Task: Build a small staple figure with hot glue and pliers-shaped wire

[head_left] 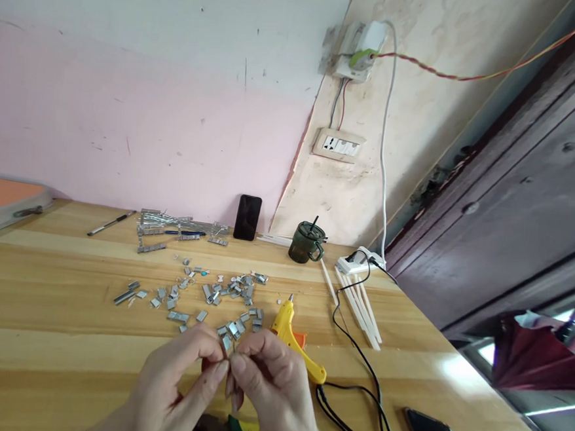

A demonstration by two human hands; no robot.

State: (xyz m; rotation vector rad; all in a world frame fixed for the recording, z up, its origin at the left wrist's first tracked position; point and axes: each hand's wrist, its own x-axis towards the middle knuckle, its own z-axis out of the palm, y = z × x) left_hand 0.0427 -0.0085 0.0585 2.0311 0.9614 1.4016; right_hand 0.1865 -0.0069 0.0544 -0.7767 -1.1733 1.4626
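A wooden table (63, 331) is running under a pink and white wall, and both hands are working low in the middle of it. The left hand (177, 378) and the right hand (270, 385) are pressing together, fingertips meeting over one small metal clip (227, 344). Both are pinching it between thumb and forefinger, just above the table's near edge. How the piece is being joined or bent, I cannot tell; the fingers are covering most of it.

Just beyond the hands, a loose scatter of clips (213, 295) is lying spread across the table, dozens of them apparently untouched. Further back, near the wall, longer metal strips (173, 228) are sitting in a rough stack, with a pen (111, 223) to their left. By my reading, the work is barely started: one piece in hand, and no finished pile showing.

Right of the hands, a yellow glue gun (293, 337) is resting on the table, nozzle pointing away, its black cord (353, 404) trailing off. White glue sticks (357, 306) are lying beyond it. A green mug (306, 243) and a dark phone (247, 217) are standing at the wall.
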